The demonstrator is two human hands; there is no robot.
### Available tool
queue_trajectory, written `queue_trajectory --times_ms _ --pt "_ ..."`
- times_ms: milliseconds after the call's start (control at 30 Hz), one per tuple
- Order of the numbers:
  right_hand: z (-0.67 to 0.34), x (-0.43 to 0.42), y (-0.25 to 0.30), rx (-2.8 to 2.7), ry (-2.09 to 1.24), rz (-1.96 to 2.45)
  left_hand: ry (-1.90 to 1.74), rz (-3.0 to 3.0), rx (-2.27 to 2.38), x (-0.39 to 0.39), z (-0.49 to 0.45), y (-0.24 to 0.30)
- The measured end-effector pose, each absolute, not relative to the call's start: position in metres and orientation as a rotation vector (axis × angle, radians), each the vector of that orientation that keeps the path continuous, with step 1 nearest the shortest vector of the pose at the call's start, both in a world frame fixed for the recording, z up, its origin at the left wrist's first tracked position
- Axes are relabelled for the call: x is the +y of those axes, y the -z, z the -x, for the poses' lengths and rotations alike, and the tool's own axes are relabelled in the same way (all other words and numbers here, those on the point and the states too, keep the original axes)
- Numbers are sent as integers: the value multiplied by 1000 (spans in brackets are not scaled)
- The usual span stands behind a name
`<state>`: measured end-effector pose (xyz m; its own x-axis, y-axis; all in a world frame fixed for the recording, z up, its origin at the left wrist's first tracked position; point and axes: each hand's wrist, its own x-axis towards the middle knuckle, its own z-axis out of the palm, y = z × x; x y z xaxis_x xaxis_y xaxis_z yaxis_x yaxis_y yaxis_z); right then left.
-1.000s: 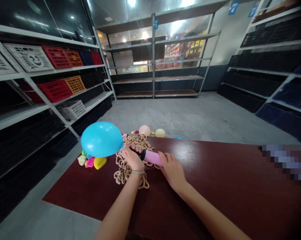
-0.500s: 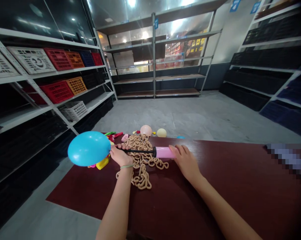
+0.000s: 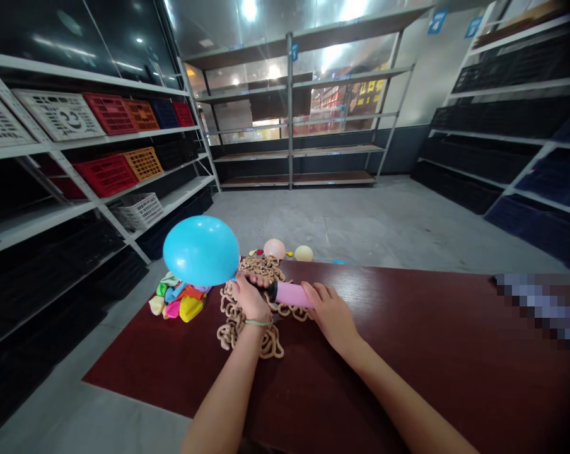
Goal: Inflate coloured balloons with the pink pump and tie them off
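Left hand (image 3: 250, 299) clenched the neck of a round sky-blue latex balloon (image 3: 201, 250), held above the far left of the dark red table (image 3: 408, 315), onto a pink plastic hand pump (image 3: 292, 294); right hand (image 3: 331, 309) grasped its barrel. A slackened grip could let the balloon slip free.

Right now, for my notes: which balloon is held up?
The blue balloon, at the pump in the left hand; the peach and cream balloons rest farther off.

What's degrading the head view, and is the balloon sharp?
In the head view, ceiling lights glare on the window glass, the wide lens bows the left shelving, a pixelated patch hides the right edge, and the blue balloon looks sharp.
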<state>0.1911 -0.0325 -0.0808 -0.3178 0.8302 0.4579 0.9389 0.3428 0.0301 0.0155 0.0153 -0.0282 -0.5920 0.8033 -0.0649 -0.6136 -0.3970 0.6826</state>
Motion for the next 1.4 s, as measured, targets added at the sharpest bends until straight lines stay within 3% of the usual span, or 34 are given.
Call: queue_trajectory --times_ms 267,633,1000,1400 --pt "-224 -24 79 -2218 463 1609 -2169 -260 897 19 15 15" --pt "-180 -35 84 -2258 385 1586 -2048 -380 931 17 -19 37" --pt "-231 -22 78 -2196 458 1632 -2170 -234 910 21 21 19" --pt "-179 -40 80 -2257 363 1613 -2050 -351 896 15 -16 30"
